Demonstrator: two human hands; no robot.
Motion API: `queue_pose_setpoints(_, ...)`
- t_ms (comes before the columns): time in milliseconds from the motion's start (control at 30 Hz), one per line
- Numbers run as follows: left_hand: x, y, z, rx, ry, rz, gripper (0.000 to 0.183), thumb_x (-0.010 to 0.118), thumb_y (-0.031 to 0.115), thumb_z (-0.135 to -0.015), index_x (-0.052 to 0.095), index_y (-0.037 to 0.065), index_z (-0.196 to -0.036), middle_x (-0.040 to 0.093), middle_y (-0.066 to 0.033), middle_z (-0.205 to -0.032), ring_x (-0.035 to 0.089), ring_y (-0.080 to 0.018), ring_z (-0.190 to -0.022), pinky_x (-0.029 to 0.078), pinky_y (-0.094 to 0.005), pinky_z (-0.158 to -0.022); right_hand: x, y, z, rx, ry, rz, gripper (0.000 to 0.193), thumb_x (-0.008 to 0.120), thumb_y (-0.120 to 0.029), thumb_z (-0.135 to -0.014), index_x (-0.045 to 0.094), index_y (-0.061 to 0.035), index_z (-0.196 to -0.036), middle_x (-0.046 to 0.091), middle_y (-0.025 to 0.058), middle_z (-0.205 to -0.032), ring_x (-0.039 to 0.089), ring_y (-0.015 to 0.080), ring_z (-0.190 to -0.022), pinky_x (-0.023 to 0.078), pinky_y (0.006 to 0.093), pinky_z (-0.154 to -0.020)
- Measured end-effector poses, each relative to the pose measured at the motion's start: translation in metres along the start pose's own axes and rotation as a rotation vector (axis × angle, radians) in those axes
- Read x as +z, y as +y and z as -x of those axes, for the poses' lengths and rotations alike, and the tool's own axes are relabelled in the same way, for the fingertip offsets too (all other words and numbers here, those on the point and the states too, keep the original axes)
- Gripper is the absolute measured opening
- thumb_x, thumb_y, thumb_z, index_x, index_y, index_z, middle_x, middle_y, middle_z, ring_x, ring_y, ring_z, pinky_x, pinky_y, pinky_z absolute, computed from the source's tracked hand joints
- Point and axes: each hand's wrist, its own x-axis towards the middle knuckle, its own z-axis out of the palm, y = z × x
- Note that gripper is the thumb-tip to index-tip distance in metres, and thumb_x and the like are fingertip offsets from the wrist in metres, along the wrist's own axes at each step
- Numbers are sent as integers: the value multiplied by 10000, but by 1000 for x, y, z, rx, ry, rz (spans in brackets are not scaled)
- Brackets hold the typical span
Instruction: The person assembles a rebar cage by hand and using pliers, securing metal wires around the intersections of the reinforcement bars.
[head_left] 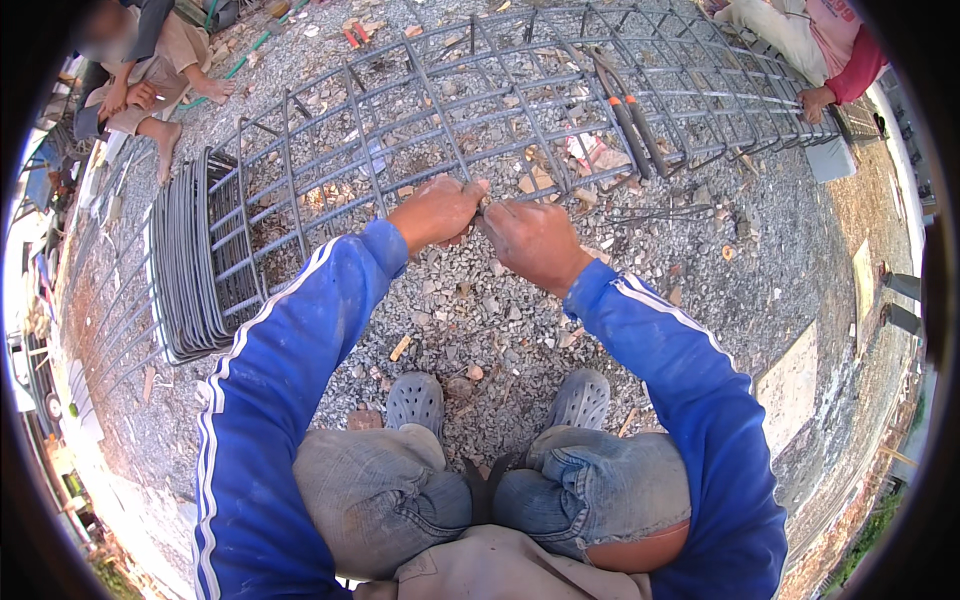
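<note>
What the two hands have between them is the hardest part to make out. The left hand (440, 212) and the right hand (535, 240) come nearly together at the near edge of the steel bar cage (440, 115), close to where an upright hoop meets the lowest long bar. Their fingers (474, 188) are curled in and closed, with the tips mostly turned away from view; something thin and dark shows between them, perhaps tie wire, but I cannot tell what either hand grips.

The cage lies across the gravel (480, 325) ahead of the person's grey clogs (415, 402), its far right end bent and crowded by the lens. Through its open bars show a crumpled white and red wrapper (598, 155) and a pale bluish scrap (372, 160); whether they lie inside the cage or beneath it is unclear. A long-handled tool (627, 132) with orange bands rests against the bars, its head lost among them. At the left end stands a tight stack of bent hoops (185, 265), their count blurred together.

One co-worker (160, 70) sits at upper left, partly cut off; at upper right, another's hand (817, 102) touches the cage, that person's head out of view.
</note>
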Motion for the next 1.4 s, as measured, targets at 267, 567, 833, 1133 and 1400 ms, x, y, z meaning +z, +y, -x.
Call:
queue_pose_setpoints(267,10,-16,-12,183,-42,34,587,312,445,-1021,559,-5,-735,520,-56,-651,436,-151,-612,363,-340,-587,1,3,4,-10,61,-30,183,685,-178,-795,538,-69,-803,592,83,-672,646,253,-620,511,371,-518)
queue_pose_setpoints(567,2,-13,-1,145,-147,112,533,373,468,-1007,577,56,-736,467,-15,-623,385,-117,-600,349,-316,-583,3,-12,3,222,121,-219,184,717,-230,-837,625,-71,-838,635,106,-725,651,278,-615,512,388,-537)
queue_pose_setpoints(833,-8,-18,-1,61,-329,262,306,600,329,-910,603,34,-831,508,1,-673,409,-75,-499,291,-258,-403,-12,-46,43,541,57,-412,149,629,-132,-871,675,-21,-960,666,170,-805,656,345,-681,519,423,-607)
queue_pose_setpoints(1133,2,-10,2,154,-127,-17,326,597,290,-914,609,-8,-783,519,1,-651,428,-87,-539,366,-283,-504,-11,-50,2,501,-154,-391,169,612,-161,-866,620,-21,-772,632,202,-726,626,385,-646,478,470,-587)
queue_pose_setpoints(1400,7,-12,-2,121,-58,-80,568,452,471,-971,624,-31,-768,565,-110,-690,513,-196,-670,400,-355,-633,-23,-12,-2,573,-151,-197,194,596,-192,-853,650,-26,-768,629,210,-683,631,401,-642,496,503,-603)
